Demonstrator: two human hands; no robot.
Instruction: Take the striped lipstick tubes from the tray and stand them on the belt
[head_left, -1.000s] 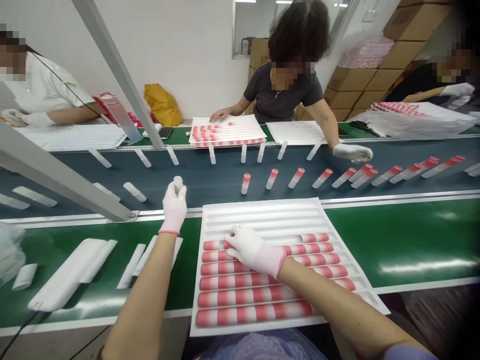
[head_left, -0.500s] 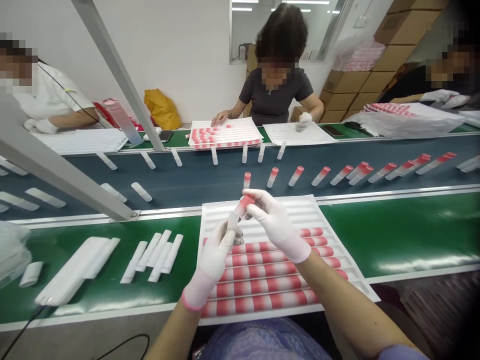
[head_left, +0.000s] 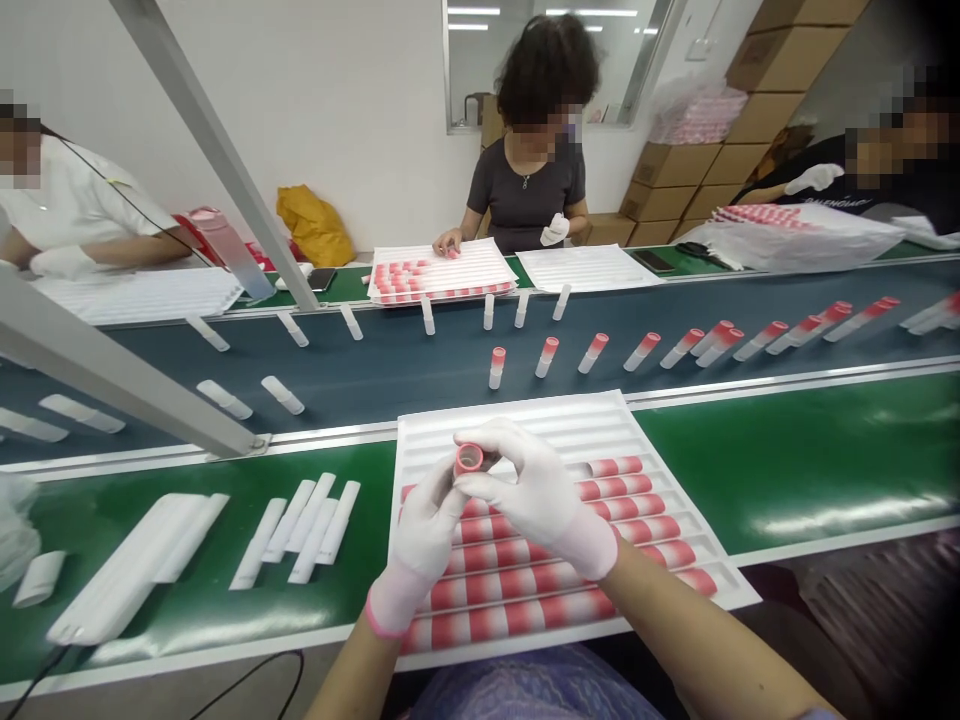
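Between my two gloved hands is a small red-and-white tube point(head_left: 469, 460), its open red end turned up toward me. My left hand point(head_left: 427, 530) is closed around its lower part, which the fingers hide. My right hand point(head_left: 532, 490) pinches the red end between thumb and fingers. Below them lies a white ribbed tray point(head_left: 442, 425), with rows of red-and-white tubes point(head_left: 517, 578) in its front grooves. One red-topped tube point(head_left: 497, 368) stands upright on the dark belt just beyond the tray.
Red-topped tubes point(head_left: 643, 351) and white tubes point(head_left: 283, 394) stand along the dark belt point(head_left: 375, 375). On the green bench at left are loose white tubes point(head_left: 304, 525) and a white flat stack point(head_left: 135, 570). A metal post point(head_left: 217, 150) crosses the left side. Co-workers sit opposite.
Both hands have come down and nearer with the tube, tilting its red open end toward me. Across the belt, the co-worker's gloved hand has moved off the blank tray.
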